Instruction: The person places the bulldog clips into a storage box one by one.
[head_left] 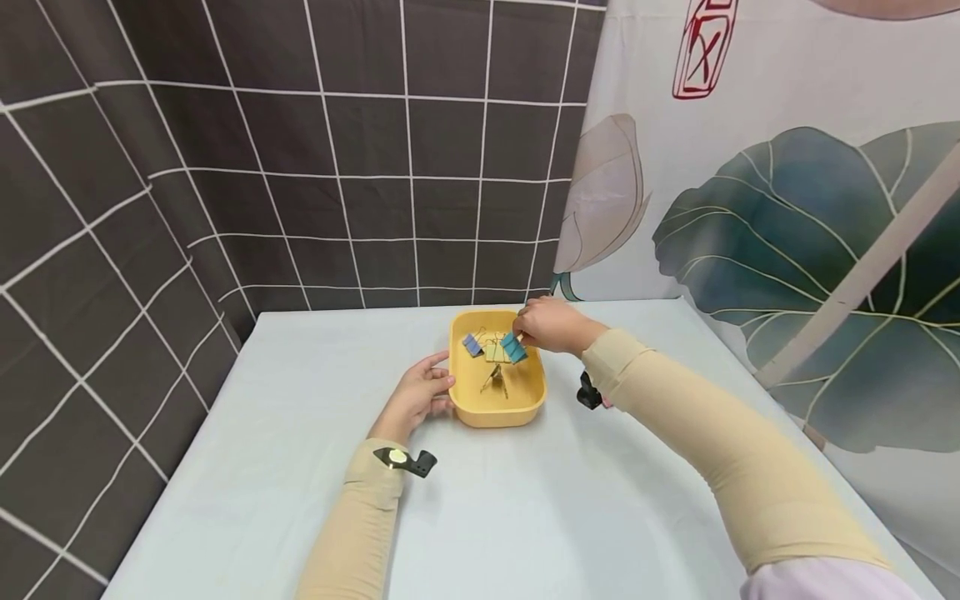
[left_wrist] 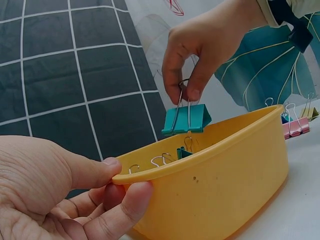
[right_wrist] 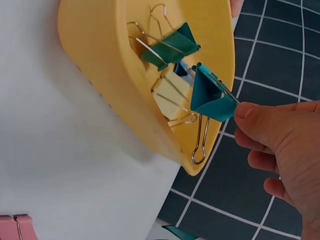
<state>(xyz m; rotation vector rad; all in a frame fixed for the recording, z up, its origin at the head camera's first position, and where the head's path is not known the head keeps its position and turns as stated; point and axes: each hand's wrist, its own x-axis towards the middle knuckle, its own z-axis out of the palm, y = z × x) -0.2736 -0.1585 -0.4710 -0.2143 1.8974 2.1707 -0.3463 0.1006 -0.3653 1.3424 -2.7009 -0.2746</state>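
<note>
My left hand (head_left: pixel 415 393) pinches the left rim of a yellow plastic bin (head_left: pixel 498 417), thumb at the edge in the left wrist view. Over the bin's far right part, my right hand (head_left: pixel 555 325) pinches a wire handle of a teal binder clip (left_wrist: pixel 186 120). That clip hangs above the other clips, its second handle pointing down in the right wrist view. Inside the bin lie a green binder clip (right_wrist: pixel 172 46), a pale yellow binder clip (right_wrist: pixel 171 93) and a purple-blue binder clip (head_left: pixel 472 345).
On the white table (head_left: pixel 480 517), right of the bin, sit a pink binder clip (left_wrist: pixel 296 128) and a yellowish one (left_wrist: pixel 310 113), partly behind the right forearm in the head view. A dark grid-patterned cloth (head_left: pixel 367 200) hangs behind, and a lotus-print curtain (head_left: pixel 750 242) stands at the right.
</note>
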